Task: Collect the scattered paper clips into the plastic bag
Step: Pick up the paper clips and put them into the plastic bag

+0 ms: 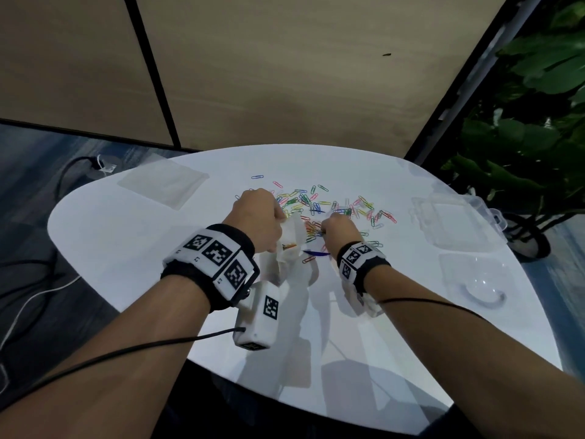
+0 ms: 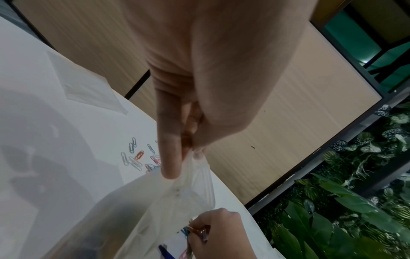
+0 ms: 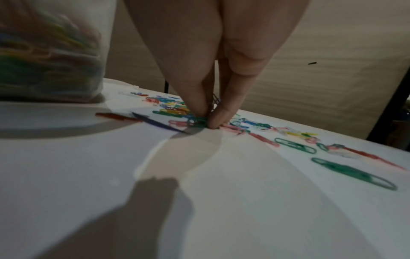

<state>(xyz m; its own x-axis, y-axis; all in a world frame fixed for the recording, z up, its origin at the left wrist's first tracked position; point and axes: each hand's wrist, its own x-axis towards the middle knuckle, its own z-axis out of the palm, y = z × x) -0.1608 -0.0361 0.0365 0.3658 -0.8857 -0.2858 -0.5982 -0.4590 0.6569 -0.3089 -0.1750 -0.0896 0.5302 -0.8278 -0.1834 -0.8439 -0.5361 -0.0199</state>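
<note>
The left hand [image 1: 258,217] pinches the rim of the clear plastic bag [image 1: 289,245], holding it up off the white desk [image 1: 126,248]; some coloured clips already lie inside it. Just right of the bag, the right hand [image 1: 340,231] has its fingertips [image 3: 218,116] closed on a few paper clips [image 3: 197,121] against the desk. More clips [image 1: 316,201] lie scattered beyond both hands.

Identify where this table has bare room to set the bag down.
Free: the near table between the forearms, and the left side below the flat plastic sleeve. Crowded: the middle with scattered paper clips; the right edge with clear plastic boxes.
</note>
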